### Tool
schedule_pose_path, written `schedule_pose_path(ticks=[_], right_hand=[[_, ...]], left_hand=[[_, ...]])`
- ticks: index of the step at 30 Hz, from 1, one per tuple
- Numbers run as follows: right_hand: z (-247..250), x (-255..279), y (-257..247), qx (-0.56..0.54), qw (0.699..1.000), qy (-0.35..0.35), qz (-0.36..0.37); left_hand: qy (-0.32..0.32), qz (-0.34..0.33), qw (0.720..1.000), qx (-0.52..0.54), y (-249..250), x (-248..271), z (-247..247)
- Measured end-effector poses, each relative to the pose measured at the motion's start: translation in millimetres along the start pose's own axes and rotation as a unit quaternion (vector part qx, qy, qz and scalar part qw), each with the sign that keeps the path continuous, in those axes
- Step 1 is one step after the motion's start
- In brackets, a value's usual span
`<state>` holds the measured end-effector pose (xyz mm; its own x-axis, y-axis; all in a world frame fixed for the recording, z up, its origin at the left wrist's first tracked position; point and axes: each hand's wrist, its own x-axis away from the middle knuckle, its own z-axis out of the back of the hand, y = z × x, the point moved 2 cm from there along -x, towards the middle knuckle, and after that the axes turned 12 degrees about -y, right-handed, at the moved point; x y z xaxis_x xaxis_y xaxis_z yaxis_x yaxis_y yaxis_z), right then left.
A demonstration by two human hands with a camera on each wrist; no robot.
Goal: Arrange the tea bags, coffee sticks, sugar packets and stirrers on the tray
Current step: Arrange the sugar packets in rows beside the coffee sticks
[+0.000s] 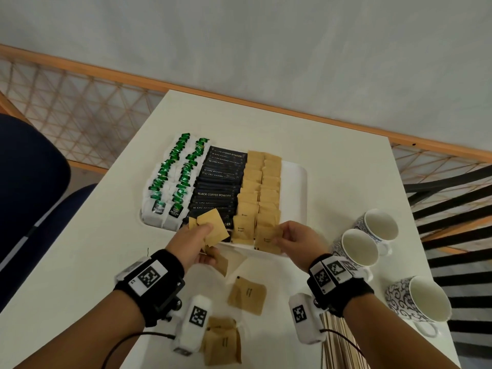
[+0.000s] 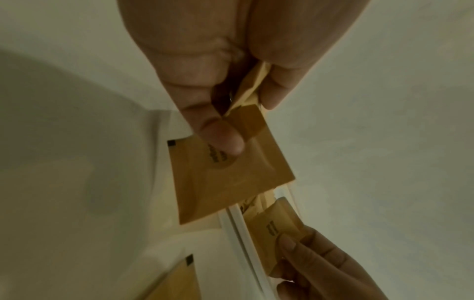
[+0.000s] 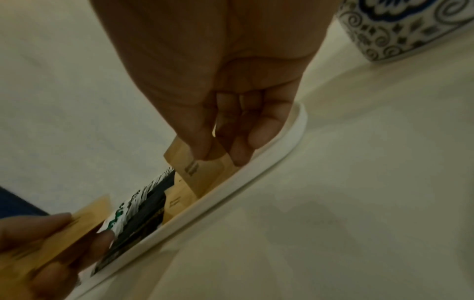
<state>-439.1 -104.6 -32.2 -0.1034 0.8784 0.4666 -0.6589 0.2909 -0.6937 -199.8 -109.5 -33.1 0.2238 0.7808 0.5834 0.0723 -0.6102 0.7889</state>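
Note:
The white tray (image 1: 295, 182) carries rows of green-tagged tea bags (image 1: 170, 182), black coffee sticks (image 1: 218, 185) and brown sugar packets (image 1: 262, 187). My left hand (image 1: 198, 235) pinches a small bunch of brown sugar packets (image 2: 228, 174) just over the tray's near edge. My right hand (image 1: 286, 235) pinches one sugar packet (image 3: 197, 168) and holds it at the near end of the right sugar row, against the tray rim (image 3: 256, 168). Wooden stirrers (image 1: 343, 344) lie in a bundle on the table under my right forearm.
Loose sugar packets (image 1: 247, 295) lie on the white table (image 1: 332, 161) near me, more of them (image 1: 222, 340) by my left wrist. Three patterned mugs (image 1: 359, 249) stand right of the tray. A dark blue chair (image 1: 32, 187) is at the left.

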Motion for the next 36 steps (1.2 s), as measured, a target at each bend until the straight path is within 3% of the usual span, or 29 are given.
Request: schedule_pose_path(ticks=[7, 16, 21, 29, 36], right_hand=[[-11.4, -15.2, -19.4, -0.011, 0.999, -0.003, 0.036], [-28.3, -33.6, -43.2, 0.137, 0.988, -0.060, 0.024], [-28.3, -34.5, -48.9, 0.197, 0.979, -0.039, 0.026], [-24.1, -35.3, -50.1, 0.197, 0.978, -0.032, 0.067], [-24.9, -38.1, -42.7, 0.180, 0.980, -0.024, 0.082]], left_hand=[[0.007, -0.002, 1.000, 0.007, -1.2, -2.0, 2.6], [-0.006, -0.003, 1.000, 0.013, 6.8, 1.8, 2.9], [-0.027, 0.000, 0.999, 0.019, 7.9, 0.0, -8.0], [-0.016, -0.001, 0.999, 0.027, 8.1, -6.5, -6.5], [-0.014, 0.006, 1.000, -0.026, 4.9, -6.4, -7.2]])
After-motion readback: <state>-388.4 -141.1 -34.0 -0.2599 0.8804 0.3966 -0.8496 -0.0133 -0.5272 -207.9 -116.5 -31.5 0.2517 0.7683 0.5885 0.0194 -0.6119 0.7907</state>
